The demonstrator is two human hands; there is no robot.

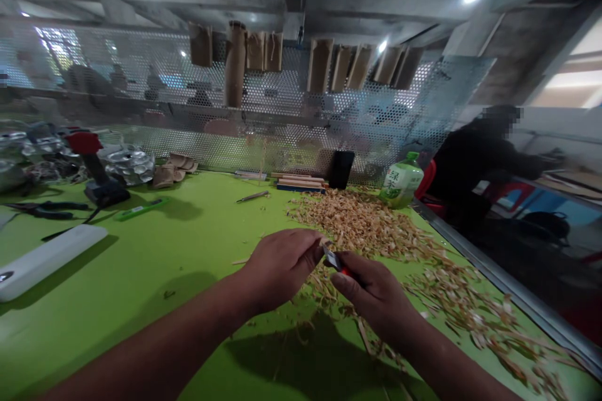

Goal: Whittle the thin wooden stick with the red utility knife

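Note:
Over the green table [155, 250], my right hand [371, 288] is closed round a knife [332, 257] with a short metal blade and a red-orange handle. My left hand [282, 266] is closed on a thin wooden stick [324, 242], whose pale end pokes out by the thumb. Most of the stick is hidden in the fingers. The knife blade is right at that end, touching or very close to it. Curled wood shavings [362, 219] lie heaped beyond my hands, with more scattered beneath them and to the right.
A green-capped bottle [402, 182] and a dark phone [341, 169] stand behind the heap, near wooden strips [301, 182]. At left are a white bar [54, 260], pliers [49, 208], a green cutter [141, 208] and a power tool [98, 169]. A person [475, 163] sits at right.

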